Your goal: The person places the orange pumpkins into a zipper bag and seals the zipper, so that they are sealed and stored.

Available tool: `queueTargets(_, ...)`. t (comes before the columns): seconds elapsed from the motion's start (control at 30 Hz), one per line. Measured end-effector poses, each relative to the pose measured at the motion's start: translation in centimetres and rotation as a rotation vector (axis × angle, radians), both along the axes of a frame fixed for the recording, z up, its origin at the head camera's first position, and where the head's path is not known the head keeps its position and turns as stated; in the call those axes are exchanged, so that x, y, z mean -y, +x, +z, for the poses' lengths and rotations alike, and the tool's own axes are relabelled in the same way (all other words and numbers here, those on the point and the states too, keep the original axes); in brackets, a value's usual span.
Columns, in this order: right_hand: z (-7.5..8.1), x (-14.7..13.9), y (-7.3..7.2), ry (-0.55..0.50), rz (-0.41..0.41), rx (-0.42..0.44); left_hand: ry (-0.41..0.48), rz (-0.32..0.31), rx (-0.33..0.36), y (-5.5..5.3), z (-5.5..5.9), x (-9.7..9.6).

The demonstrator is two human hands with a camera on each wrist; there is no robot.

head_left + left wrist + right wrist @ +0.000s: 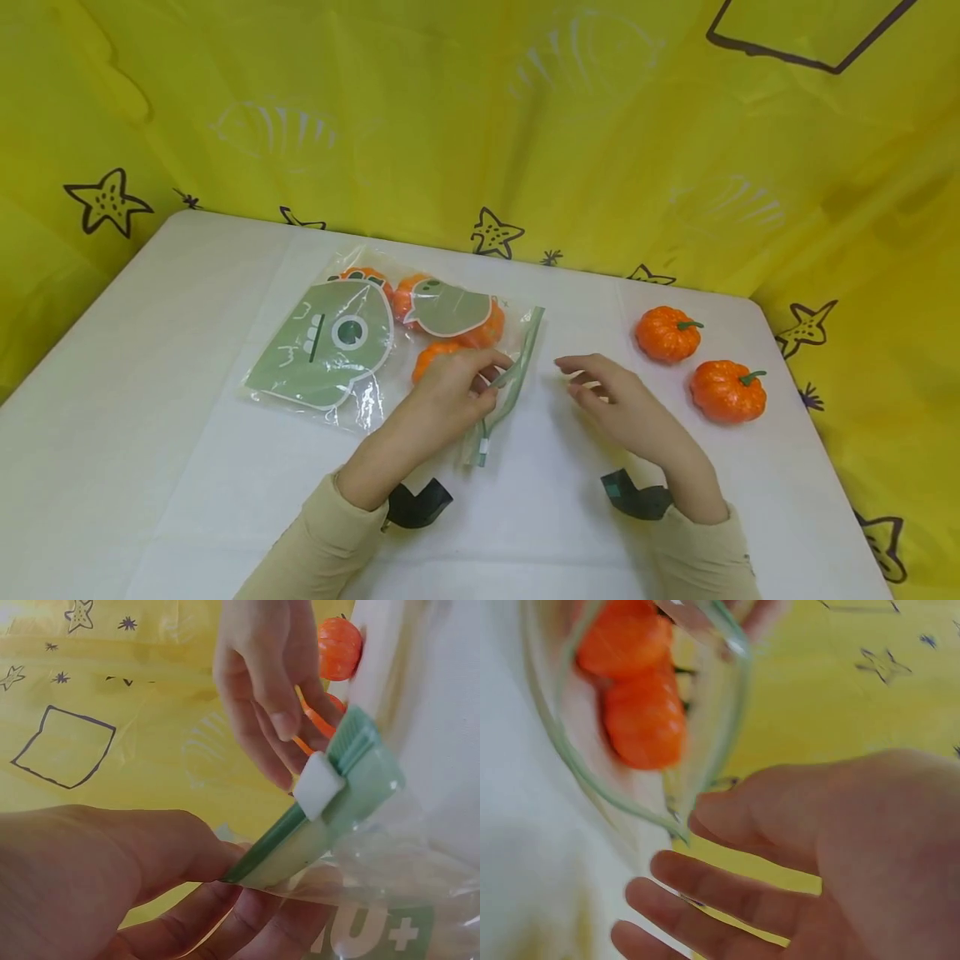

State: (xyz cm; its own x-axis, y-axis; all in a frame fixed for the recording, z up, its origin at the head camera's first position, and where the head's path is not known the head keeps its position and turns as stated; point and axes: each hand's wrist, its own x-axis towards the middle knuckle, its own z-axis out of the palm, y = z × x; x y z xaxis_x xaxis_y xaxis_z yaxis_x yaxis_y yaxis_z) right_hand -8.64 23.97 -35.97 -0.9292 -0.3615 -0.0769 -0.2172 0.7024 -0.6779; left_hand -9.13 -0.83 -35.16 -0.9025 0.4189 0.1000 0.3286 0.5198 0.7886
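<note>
Pinching the rim (pixel 271 841) of the bag (pixel 382 358) on the table (pixel 540 533) with your left hand (pixel 453 392), probably to spread it wide, you hold your relaxed, empty right hand (pixel 618 402) nearby.

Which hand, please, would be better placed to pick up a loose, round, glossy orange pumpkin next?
Probably the right hand: it is empty and nearer both loose pumpkins, while the left hand pinches the rectangular, green-edged, clear plastic bag.
</note>
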Motion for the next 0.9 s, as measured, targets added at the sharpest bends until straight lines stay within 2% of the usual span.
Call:
queueTargets(0.2, 1.1, -2.0, 0.0, 0.031, -0.097, -0.071, -0.006, -0.005, -0.011, 0.0, -0.3, -0.1)
queueTargets(0.43, 1.6, -3.7, 0.1, 0.044, -0.206, -0.137, -0.005, -0.008, -0.010, 0.0, -0.4, -0.1)
queueTargets(0.6, 1.8, -4.7, 0.2, 0.058, -0.284, -0.219, 0.002, -0.006, -0.014, -0.1, -0.5, -0.2)
queueTargets(0.77, 1.7, -5.6, 0.2, 0.103, -0.412, -0.288, 0.004, -0.007, -0.007, -0.1, -0.6, -0.2)
queueTargets(0.9, 1.7, -5.8, 0.0, 0.141, -0.500, -0.282, 0.000, 0.001, 0.000, 0.0, -0.5, -0.1)
